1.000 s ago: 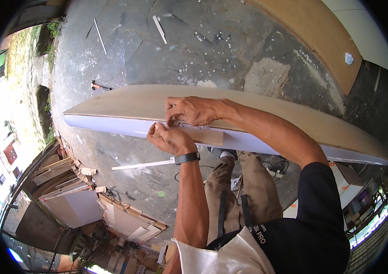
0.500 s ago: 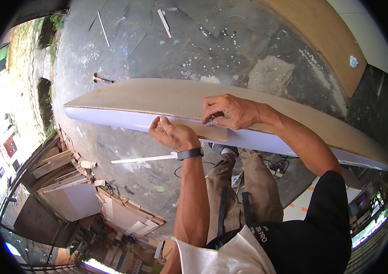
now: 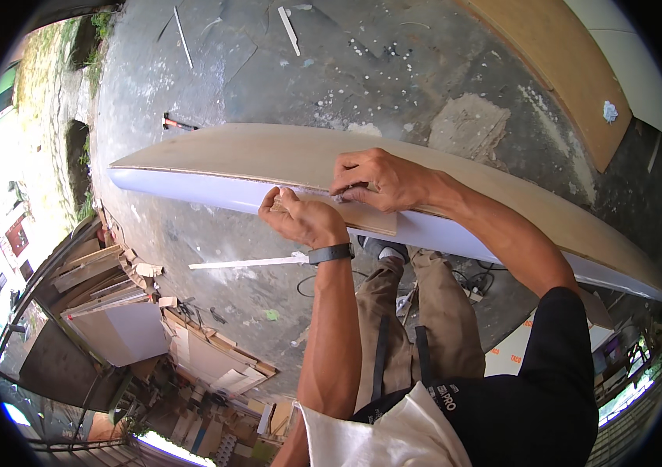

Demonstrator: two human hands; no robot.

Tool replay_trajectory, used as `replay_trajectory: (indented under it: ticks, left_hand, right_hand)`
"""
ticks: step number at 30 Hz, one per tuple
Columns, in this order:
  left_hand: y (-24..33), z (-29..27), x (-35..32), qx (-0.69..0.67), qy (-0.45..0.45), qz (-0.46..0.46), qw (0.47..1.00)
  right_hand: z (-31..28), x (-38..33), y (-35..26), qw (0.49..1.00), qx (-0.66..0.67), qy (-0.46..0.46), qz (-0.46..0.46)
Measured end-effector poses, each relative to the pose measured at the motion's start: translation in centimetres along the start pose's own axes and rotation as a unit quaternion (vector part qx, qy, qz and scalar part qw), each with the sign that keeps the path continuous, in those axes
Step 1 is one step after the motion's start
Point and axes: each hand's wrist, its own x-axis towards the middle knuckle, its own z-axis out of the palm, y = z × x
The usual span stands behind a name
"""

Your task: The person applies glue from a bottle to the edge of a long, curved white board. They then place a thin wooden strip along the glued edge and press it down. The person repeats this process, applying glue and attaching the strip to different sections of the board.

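Observation:
A long plywood board with curved ends lies across the view, its near side faced with a glossy white sheet. A short plywood piece rests against the near edge, over the white side. My left hand, palm up with curled fingers, is at the left end of that short piece; what its fingers hold is hidden. Above the board's edge, my right hand has its thumb and fingers pinched together, with a small whitish bit at the tips, too small to name.
A red-and-black hammer lies on the floor behind the board. A white strip is on the floor at left, beyond it stacked wood offcuts. Cables lie by my feet. A large brown sheet is at the far right.
My right hand has shifted slightly left along the board's edge, closer to my left hand. The left hand stays near the short piece, its fingers still curled.

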Motion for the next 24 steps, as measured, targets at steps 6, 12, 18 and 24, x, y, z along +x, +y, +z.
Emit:
replay_trajectory:
  ticks: [6,12,18,24]
  left_hand:
    - [-0.7,-0.2,0.4,0.009,-0.005,0.012,1.000]
    - [-0.7,-0.2,0.3,0.016,-0.005,0.028,0.999]
    - [-0.7,-0.1,0.4,0.004,-0.008,0.022,1.000]
    - [0.2,-0.1,0.0,0.010,-0.017,-0.013,1.000]
  right_hand:
    - [-0.8,-0.9,-1.1,0.997,0.047,-0.010,0.061]
    - [0.0,1.0,0.0,0.999,0.031,-0.021,0.022]
    - [0.5,3.8,0.5,0.997,0.066,-0.035,0.032]
    - [0.7,3.1,0.9,0.998,0.048,-0.014,0.034]
